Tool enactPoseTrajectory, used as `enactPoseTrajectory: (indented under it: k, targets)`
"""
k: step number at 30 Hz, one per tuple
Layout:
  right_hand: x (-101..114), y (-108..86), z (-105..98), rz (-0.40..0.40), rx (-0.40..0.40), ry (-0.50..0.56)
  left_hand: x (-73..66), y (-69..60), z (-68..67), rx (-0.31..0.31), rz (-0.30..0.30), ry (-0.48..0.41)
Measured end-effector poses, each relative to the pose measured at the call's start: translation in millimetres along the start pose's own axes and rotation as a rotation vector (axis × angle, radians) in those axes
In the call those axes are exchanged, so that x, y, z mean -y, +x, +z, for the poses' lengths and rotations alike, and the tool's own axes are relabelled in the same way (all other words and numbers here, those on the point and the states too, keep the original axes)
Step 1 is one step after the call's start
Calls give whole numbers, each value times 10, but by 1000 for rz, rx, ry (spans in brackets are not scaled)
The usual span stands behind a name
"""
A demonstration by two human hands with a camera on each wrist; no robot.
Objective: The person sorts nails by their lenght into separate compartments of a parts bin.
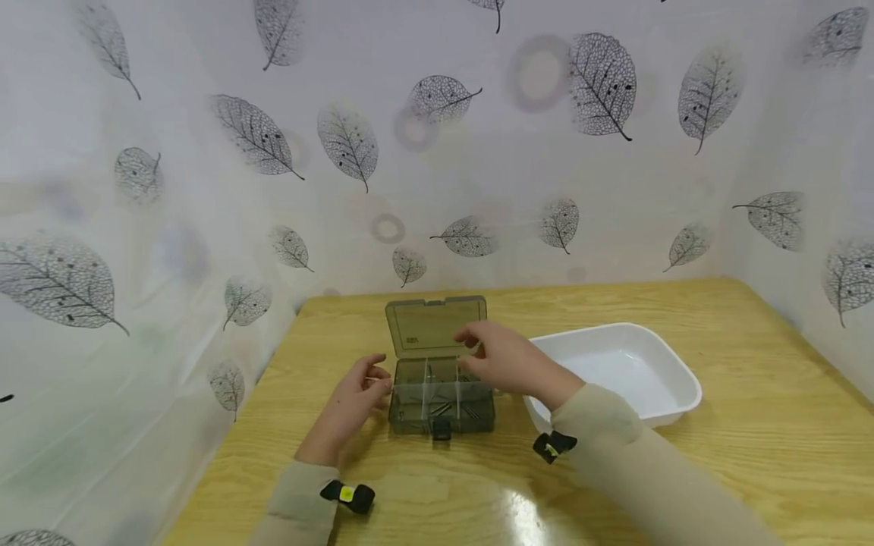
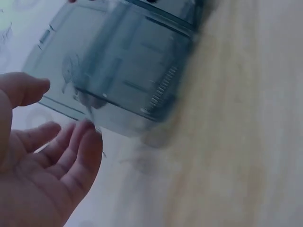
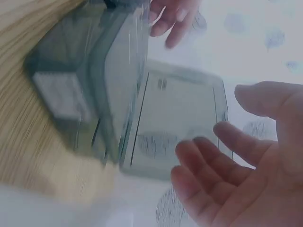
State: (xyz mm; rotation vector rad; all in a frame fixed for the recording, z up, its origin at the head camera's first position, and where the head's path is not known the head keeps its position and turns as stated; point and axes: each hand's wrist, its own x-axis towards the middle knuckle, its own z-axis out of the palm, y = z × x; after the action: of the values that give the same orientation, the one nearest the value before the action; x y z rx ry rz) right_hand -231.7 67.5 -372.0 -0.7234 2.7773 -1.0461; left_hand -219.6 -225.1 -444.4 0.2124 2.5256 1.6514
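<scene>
A smoky grey-green plastic compartment box stands on the table with its lid raised at the back. Thin metal pieces lie in several of its compartments. Beside the box's left wall is my left hand, fingers loosely bent; whether the fingertips touch the wall I cannot tell. My right hand hovers over the right rear compartment, in front of the lid. In the right wrist view its fingers are relaxed, thumb apart, with nothing seen between them. The left wrist view shows the box blurred.
Right of the box sits a white rectangular tray, partly behind my right forearm. The wooden table meets a curtain with a leaf pattern at the back and sides.
</scene>
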Motion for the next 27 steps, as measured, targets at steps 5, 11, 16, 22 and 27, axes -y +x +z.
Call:
enactPoseTrajectory:
  k: [5, 11, 16, 22, 27]
  targets:
    - [-215, -124, -163, 50, -73, 77, -175, 36, -116, 18, 37, 52]
    - [-337, -124, -251, 92, -92, 190, -340, 147, -209, 44, 62, 43]
    - [-290, -70, -238, 101, -73, 289, -451, 205, -165, 56, 67, -14]
    - [-243, -72, -189, 95, -52, 376, -515, 228, -78, 78, 89, -77]
    - [-253, -123, -163, 78, -51, 404, -484, 187, -38, 76, 128, -79]
